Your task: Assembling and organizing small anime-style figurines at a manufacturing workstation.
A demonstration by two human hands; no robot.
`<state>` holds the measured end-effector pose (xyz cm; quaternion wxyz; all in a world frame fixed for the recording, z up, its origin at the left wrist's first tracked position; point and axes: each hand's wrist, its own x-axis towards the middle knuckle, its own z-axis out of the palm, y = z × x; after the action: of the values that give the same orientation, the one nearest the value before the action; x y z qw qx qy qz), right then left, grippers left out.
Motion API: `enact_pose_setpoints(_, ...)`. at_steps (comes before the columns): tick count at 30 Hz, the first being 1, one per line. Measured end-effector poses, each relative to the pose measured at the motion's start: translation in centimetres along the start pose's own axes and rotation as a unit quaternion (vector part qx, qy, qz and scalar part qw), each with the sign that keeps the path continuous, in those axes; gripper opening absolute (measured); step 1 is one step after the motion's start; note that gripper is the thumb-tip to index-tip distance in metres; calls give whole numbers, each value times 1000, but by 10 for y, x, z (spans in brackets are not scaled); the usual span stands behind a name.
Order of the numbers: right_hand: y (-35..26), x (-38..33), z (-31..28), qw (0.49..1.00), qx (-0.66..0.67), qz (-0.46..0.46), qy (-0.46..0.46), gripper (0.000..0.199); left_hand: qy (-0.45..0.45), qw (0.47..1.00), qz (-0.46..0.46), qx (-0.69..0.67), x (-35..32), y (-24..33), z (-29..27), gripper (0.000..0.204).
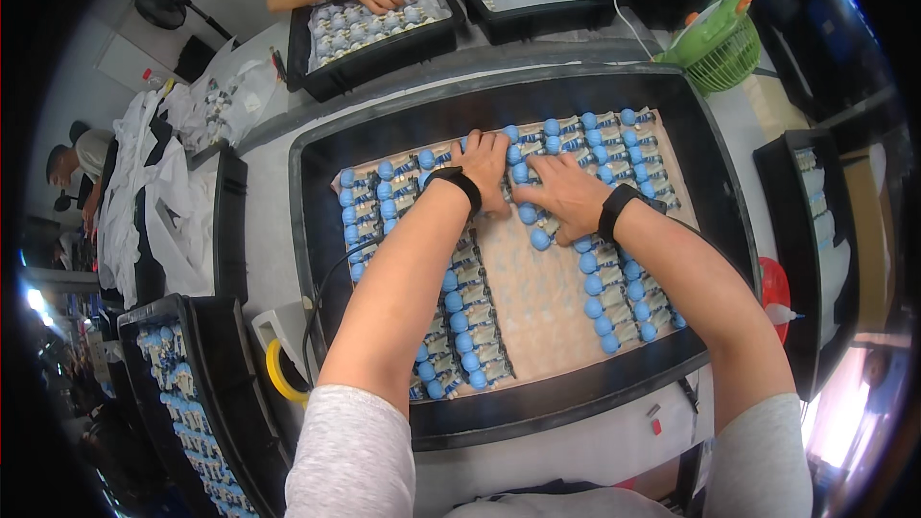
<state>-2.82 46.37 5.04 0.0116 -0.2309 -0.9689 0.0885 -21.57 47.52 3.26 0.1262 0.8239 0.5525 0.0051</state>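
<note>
At far left, a heap of white sheeting (pixel 182 221); below it, a black side tray (pixel 230 374), then a yellow ring (pixel 272 370) beside the big black tray (pixel 315 206). Inside, left-hand columns of blue-headed figures (pixel 386 188), heads to the left. Next, the left hand (pixel 485 169), palm down, fingers fairly close together; pinching or only resting, cannot tell. Between the hands, the middle column (pixel 527 215), long axis running far to near with a slight slant, each figure crosswise in it. Right of the left hand, left of the right hand (pixel 566 196), and nearer the latter. Right hand spread, tips at the column's blue heads; any pinch there, cannot tell. Just nearer than the column's end, a bare strip of pinkish liner (pixel 532 307). Farther right, more columns, then a green fan (pixel 721 50) past the corner.
</note>
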Motion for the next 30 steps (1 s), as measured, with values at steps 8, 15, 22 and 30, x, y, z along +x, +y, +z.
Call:
enact_pose_setpoints(8, -1, -5, -7, 998, 26, -16, 57, 60, 9, 1000, 9, 4, 2, 5, -13, 90)
enact_pose_setpoints(15, -6, -10, -9, 993, 78, -15, 81, 46, -12, 999, -10, 50, -7, 13, -17, 84)
enact_pose_setpoints(22, -18, -27, -36, 984, 129, -20, 123, 31, -56, 995, -40, 73, -3, 18, -9, 80)
enact_pose_setpoints(30, -121, -147, -108, 943, 230, 26, 238, 22, -42, 996, -5, 82, 15, 7, -7, 71)
